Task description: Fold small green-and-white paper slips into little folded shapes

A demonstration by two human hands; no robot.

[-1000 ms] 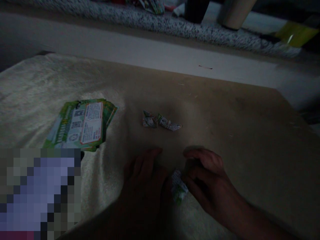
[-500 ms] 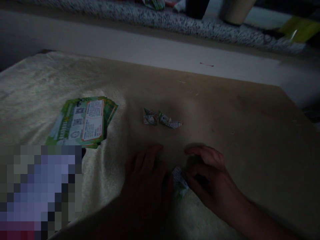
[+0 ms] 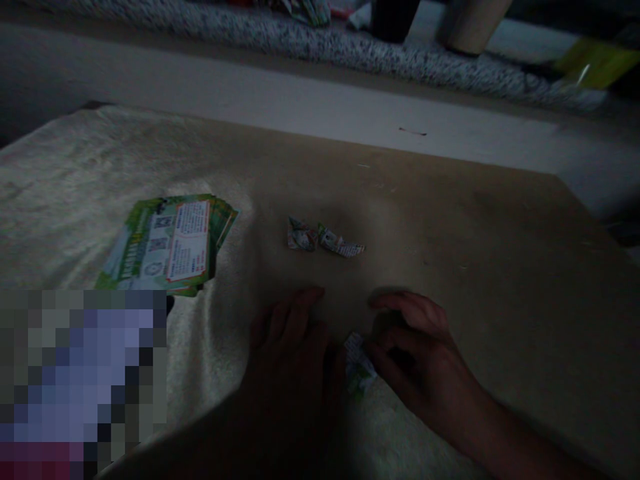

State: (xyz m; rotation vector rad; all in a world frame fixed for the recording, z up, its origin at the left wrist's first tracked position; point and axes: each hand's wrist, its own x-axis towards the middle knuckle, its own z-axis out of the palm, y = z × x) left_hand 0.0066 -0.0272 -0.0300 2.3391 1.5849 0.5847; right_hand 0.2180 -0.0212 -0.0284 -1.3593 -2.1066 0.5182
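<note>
Looking like a home, dim room, exact kind unclear. Wrinkled beige tablecloth with soft sheen [image 3: 55, 180] is running up to plain whitish wall [image 3: 250, 100]; speckled grey stone ledge [image 3: 345, 55] above is holding dark tapered container [image 3: 395, 19] and beige cylindrical container [image 3: 471, 28].

Folded paper [image 3: 359, 373]: partly covered, between left hand [image 3: 295, 353] and right hand [image 3: 423, 353]
Left-hand grip: too shadowed to tell
Card stack [image 3: 170, 243]: overlapped by pixel blocks [image 3: 85, 373], too finely printed to read
Dark container [image 3: 395, 19], tan container [image 3: 473, 27]: cropped by top edge
Yellow object [image 3: 595, 63]: too blurred to identify
</note>
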